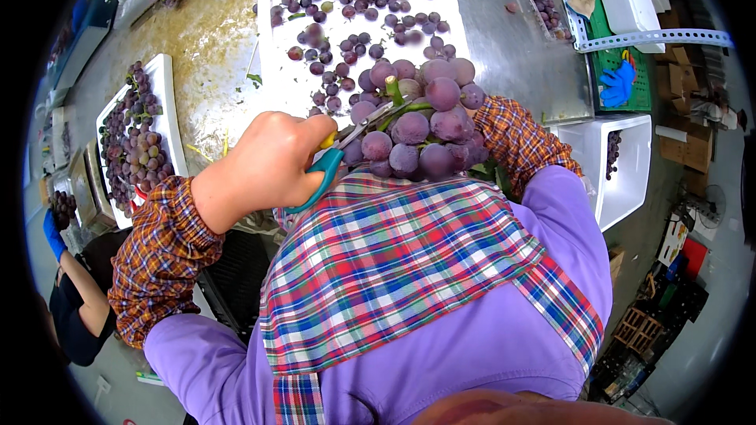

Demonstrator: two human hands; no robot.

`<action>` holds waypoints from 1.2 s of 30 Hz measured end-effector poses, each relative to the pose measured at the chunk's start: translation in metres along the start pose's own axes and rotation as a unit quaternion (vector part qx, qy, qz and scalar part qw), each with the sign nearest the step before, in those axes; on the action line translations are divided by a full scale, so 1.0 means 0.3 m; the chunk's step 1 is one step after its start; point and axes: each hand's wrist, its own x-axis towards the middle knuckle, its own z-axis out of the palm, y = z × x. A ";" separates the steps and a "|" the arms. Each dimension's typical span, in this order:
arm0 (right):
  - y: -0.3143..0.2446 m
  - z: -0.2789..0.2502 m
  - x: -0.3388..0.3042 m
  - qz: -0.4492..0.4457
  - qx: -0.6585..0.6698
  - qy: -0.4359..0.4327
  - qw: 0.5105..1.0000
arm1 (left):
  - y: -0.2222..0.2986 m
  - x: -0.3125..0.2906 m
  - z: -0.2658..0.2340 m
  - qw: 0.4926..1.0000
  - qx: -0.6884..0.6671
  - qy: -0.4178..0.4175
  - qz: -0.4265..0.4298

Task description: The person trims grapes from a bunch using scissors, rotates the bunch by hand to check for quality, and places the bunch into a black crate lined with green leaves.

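My left hand (272,161) is closed around scissors (324,173) with teal and yellow handles. Their blades reach into a large bunch of purple grapes (413,126), beside its green stem (393,91). The bunch is raised in front of my plaid apron (394,267). My right arm, in a checked sleeve (520,138), reaches behind the bunch and supports it; the grapes cover nearly all of that hand and its fingers. Just beyond lies a white tray (279,55) strewn with loose grapes.
Another white tray (167,83) of grape bunches stands at left. Clear boxes of grapes (547,9) sit on the metal table (504,47). At right are a white bin (630,165), a green crate (642,86) and a blue glove (618,83). A co-worker's blue-gloved hand (53,234) shows far left.
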 end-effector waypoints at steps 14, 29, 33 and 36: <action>-0.008 0.050 -0.040 -0.029 -0.072 0.158 0.984 | 0.003 -0.011 0.001 0.993 -0.101 -0.026 -0.060; 0.041 -0.216 -0.167 0.001 -0.109 0.208 0.972 | -0.015 -0.029 -0.031 0.979 -0.141 -0.078 -0.123; 0.055 -0.229 -0.178 0.006 -0.094 0.199 0.975 | -0.018 -0.011 -0.048 0.972 -0.152 -0.099 -0.150; 0.070 -0.237 -0.186 0.010 -0.083 0.190 0.978 | -0.036 -0.025 -0.072 0.971 -0.141 -0.126 -0.148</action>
